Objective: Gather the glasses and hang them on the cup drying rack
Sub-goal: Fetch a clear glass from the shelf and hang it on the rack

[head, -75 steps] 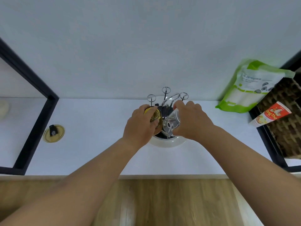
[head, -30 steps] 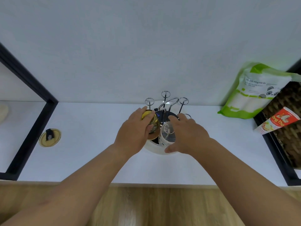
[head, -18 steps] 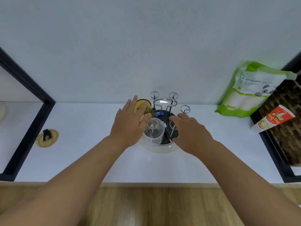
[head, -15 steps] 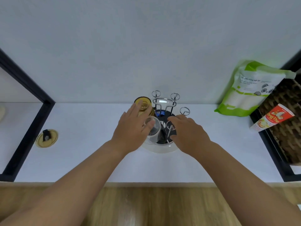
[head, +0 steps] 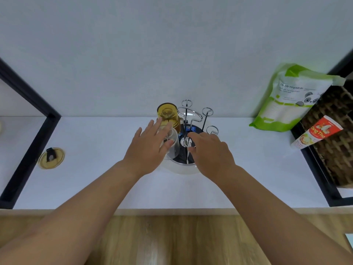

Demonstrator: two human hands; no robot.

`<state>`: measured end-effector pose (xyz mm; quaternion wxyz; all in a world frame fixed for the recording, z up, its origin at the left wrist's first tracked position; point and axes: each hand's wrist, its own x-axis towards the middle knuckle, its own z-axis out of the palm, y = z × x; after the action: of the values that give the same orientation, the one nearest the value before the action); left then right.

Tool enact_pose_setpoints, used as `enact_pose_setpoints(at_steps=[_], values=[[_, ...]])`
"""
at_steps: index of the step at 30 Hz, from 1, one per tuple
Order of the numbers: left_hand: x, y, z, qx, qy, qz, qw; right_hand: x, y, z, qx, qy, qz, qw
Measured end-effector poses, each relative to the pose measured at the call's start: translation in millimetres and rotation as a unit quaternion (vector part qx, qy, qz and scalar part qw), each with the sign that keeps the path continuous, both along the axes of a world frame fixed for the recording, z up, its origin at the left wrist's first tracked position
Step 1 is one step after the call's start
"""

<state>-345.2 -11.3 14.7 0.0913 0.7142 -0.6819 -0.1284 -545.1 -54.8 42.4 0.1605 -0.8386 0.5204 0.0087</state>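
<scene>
Two glasses already hang upside down on the round wire cup drying rack [head: 188, 150] on the white desk [head: 95, 178]: an amber glass [head: 168, 115] and a clear glass [head: 172, 146]. The left hand [head: 148, 150], fingers spread, rests against the clear one. The right hand [head: 210, 153] hovers loose, holding nothing. No other glasses are visible, so little seems left.
</scene>
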Motion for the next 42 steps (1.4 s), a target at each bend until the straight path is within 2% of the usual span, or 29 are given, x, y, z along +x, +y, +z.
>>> enact_pose_setpoints(at_steps=[15,21,25,32,42], values=[[0,-2,11,0.023,-0.016,-0.016,0.999,-1,0,2,0.015,-0.014,-0.002,1.0],[-7,-4,20,0.0,0.037,0.007,0.999,-5,3,10,0.023,-0.063,-0.018,0.998],[-19,-1,51,-0.065,0.091,0.037,0.993,-8,3,32,0.012,-0.094,-0.023,0.995],[-33,13,145,-0.105,0.116,0.043,0.987,-26,1,123,-0.021,-0.127,0.0,0.992],[-81,55,351,-0.186,0.117,0.029,0.975,-86,24,345,-0.104,-0.174,0.016,0.979]])
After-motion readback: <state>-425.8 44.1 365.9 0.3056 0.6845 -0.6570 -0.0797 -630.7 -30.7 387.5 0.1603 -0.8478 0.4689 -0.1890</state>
